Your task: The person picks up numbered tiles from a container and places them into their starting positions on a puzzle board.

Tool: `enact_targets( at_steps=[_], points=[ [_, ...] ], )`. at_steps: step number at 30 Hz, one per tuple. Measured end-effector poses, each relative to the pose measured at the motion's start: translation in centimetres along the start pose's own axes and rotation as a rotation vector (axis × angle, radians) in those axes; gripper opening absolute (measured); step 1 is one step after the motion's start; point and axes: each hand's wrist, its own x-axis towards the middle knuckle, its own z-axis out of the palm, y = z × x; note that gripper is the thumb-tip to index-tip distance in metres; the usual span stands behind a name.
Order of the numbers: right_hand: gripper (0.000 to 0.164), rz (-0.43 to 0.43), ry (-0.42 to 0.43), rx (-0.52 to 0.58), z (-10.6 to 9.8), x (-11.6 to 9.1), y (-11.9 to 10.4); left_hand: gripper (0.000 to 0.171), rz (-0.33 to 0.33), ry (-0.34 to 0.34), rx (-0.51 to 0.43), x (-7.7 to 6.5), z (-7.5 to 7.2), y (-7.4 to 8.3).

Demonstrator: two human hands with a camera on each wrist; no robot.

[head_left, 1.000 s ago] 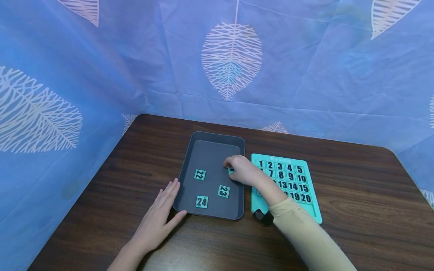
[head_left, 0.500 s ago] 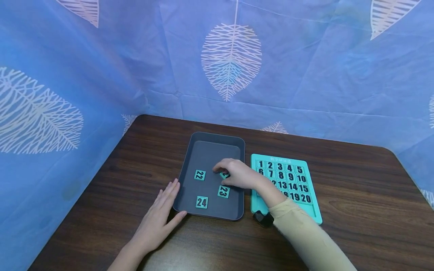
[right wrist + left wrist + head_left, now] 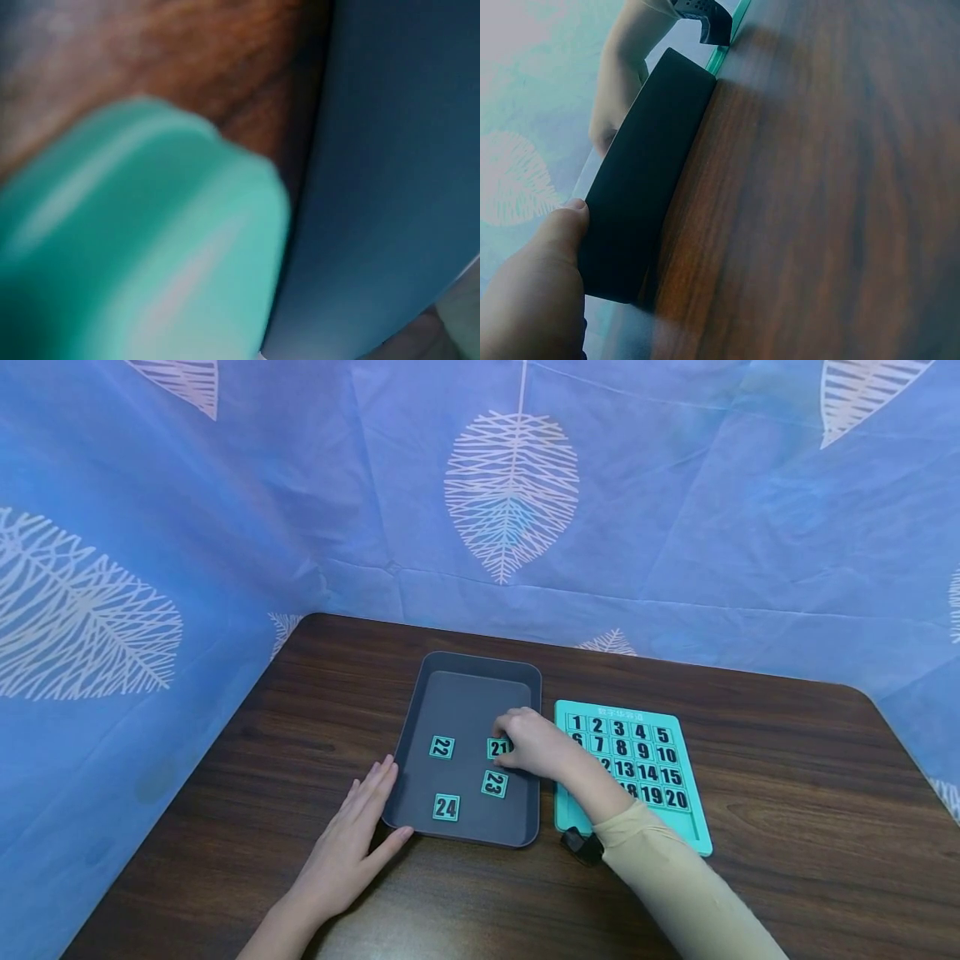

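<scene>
My right hand point(image 3: 534, 743) reaches into the dark grey tray point(image 3: 480, 693), with its thumb and fingers curled at the edges of a square turquoise tile marked 21 point(image 3: 497, 748). Its number reads upright, and the tile's right side is partly hidden by the hand. Tiles 22 point(image 3: 442, 747) and 23 point(image 3: 494, 783) lie turned sideways in the tray, while 24 point(image 3: 446, 807) lies upright near the front. Against the tray's left front corner rests my left hand point(image 3: 341, 843), its fingers straight; in the left wrist view its thumb point(image 3: 559, 232) touches the tray wall point(image 3: 649, 180).
Right of the tray lies a turquoise number board point(image 3: 675, 827) with rows of tiles from 1 to 20, partly covered by my right forearm. A black wrist device point(image 3: 581, 845) hangs by its near edge. The brown wooden table point(image 3: 787, 777) meets a blue leaf-print cloth point(image 3: 675, 527) behind.
My right hand has moved tile 21 left, then drawn back slightly right. The tile was tilted half a second ago and now sits straight. The left hand has stayed in place.
</scene>
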Motion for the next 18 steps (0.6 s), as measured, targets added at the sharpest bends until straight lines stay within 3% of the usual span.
enact_targets(
  at_steps=[5,11,18],
  points=[
    [0.032,-0.032,-0.004,0.051,0.1,-0.1,-0.1,0.075,0.003,0.001,0.004,0.0,0.0,0.0],
    [0.029,-0.07,0.064,0.188,0.0,-0.6,0.3,0.076,-0.007,-0.007,0.0,0.0,0.0,0.0],
    [0.029,-0.026,0.152,0.245,-1.3,-3.1,0.2,0.076,-0.013,-0.014,0.006,0.2,0.0,0.0]
  ],
)
